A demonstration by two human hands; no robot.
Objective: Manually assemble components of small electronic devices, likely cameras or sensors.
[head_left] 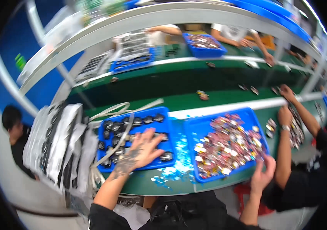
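My left hand (145, 150) is spread out over a blue tray (166, 147) of rounded black parts (148, 120). Its fingers reach across the parts; whether they press on any is hard to see. At the lower right corner of a second blue tray (192, 140), my right hand (264, 173) is closed in a pinch. Whatever sits between its fingertips is blurred and too small to name. That second tray holds a heap of small shiny pink, gold and silver pieces (225, 149).
Blue bits (180, 163) are scattered between the trays. A pale strap (127, 128) crosses the left tray beside a stack of plastic trays (61, 149). A co-worker's arms (285, 126) work over parts at the right. Behind runs a dark green belt (156, 84) with loose parts, under a metal frame (163, 17).
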